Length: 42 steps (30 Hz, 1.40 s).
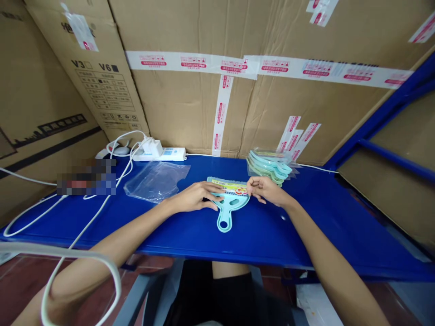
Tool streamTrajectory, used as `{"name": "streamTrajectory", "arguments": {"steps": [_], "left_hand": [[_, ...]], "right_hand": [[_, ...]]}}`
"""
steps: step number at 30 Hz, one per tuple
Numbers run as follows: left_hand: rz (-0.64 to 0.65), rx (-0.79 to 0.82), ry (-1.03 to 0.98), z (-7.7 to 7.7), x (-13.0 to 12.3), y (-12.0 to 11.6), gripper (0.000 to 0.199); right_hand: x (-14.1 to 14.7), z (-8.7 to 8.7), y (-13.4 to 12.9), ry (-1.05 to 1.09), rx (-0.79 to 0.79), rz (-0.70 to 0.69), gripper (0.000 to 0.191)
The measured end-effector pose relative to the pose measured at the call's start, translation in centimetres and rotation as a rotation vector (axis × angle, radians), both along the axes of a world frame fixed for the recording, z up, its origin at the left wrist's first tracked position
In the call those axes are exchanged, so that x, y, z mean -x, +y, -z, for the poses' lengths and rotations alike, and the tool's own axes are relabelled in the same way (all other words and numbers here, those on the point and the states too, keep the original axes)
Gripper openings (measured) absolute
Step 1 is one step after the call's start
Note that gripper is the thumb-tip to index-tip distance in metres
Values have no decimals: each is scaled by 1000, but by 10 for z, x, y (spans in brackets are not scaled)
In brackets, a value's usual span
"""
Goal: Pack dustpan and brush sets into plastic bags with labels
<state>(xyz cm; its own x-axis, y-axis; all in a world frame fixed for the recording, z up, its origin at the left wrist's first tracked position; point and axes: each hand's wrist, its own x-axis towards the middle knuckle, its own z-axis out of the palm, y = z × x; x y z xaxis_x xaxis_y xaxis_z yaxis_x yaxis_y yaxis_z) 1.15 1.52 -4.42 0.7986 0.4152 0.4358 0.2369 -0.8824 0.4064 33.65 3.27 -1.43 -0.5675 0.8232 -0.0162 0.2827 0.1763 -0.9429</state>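
A light blue hand tool (224, 217) lies flat on the blue table, its short handle with a round hanging hole pointing toward me. Its wide head carries a yellow printed label (228, 186) with red marks, and a greyish edge shows along the far side; whether it is a brush or a scraper I cannot tell. My left hand (197, 197) grips the head's left side, fingers over the label and thumb near the handle. With thumb and fingers pinched together, my right hand (264, 189) is at the label's right end.
Behind my right hand sits a stack of similar tools (270, 165) in clear wrapping. An empty clear plastic bag (156, 181) lies to the left. A white power strip (173, 154) and loose white cables (98, 210) occupy the left side. Cardboard walls (183, 104) enclose the table (190, 237).
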Motion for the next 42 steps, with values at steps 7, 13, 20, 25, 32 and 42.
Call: {"name": "streamTrajectory", "arguments": {"steps": [7,13,20,25,32,42], "left_hand": [[0,0,-7,1,0,0,37],[-1,17,-24,0,-1,1,37],[17,32,-74,4,-1,2,36],[26,56,-92,3,-1,1,34],[18,25,-82,4,-2,1,33],[-5,61,-22,-11,-4,-9,51]], "right_hand": [[-7,4,7,-88,-17,29,50],[-14,7,17,-295,-396,143,30],[-6,15,18,-417,-571,252,14],[-1,18,18,-366,-566,224,15],[4,21,23,-376,-614,262,14],[10,19,16,-373,-606,263,26]]}}
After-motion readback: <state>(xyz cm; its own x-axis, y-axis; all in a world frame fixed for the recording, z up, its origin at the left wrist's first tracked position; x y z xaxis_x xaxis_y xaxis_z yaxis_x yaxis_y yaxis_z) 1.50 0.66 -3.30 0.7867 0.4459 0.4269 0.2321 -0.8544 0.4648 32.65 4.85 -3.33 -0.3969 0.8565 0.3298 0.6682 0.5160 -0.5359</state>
